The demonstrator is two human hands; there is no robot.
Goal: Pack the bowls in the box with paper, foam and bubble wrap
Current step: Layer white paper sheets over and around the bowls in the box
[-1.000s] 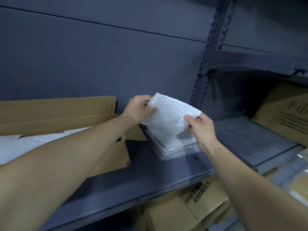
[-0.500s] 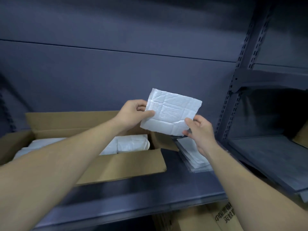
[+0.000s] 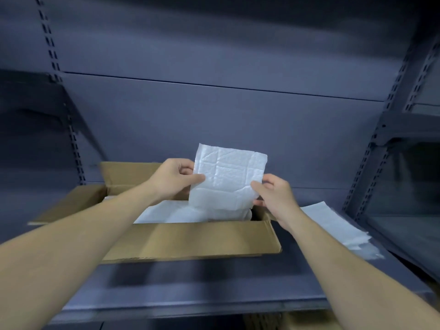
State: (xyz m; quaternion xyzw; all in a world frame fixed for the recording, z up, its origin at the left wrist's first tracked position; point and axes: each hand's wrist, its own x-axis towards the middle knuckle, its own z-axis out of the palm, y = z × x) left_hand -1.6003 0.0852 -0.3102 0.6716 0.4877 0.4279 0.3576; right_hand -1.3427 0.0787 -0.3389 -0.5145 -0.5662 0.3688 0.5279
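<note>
Head view looks down on an open brown cardboard box (image 3: pixel 190 239) sitting on a dark grey metal shelf (image 3: pixel 214 287). Its four flaps are folded outward, and its inside is filled with crumpled white wrapping material (image 3: pixel 171 214), which hides whatever lies under it.

Over the right half of the box, a creased, nearly square white sheet (image 3: pixel 228 177) stands on edge, its broad face toward the camera. Its top edge points to 12 o'clock, leaning slightly toward 1 o'clock. The sides look almost equal, so the long axis is hard to tell. Its lower edge is level with the box mouth; whether it touches the wrapping below is unclear.

At 9 o'clock of the sheet, the left hand (image 3: pixel 173 179) has its grip pinching the left edge, thumb in front and fingers behind. At 4 o'clock, the right hand (image 3: pixel 273 198) pinches the lower right edge the same way.

At 3 o'clock of the box, just beside it, a flat stack of white sheets (image 3: pixel 333 225) lies on the shelf, partly covered by the right forearm.
</note>
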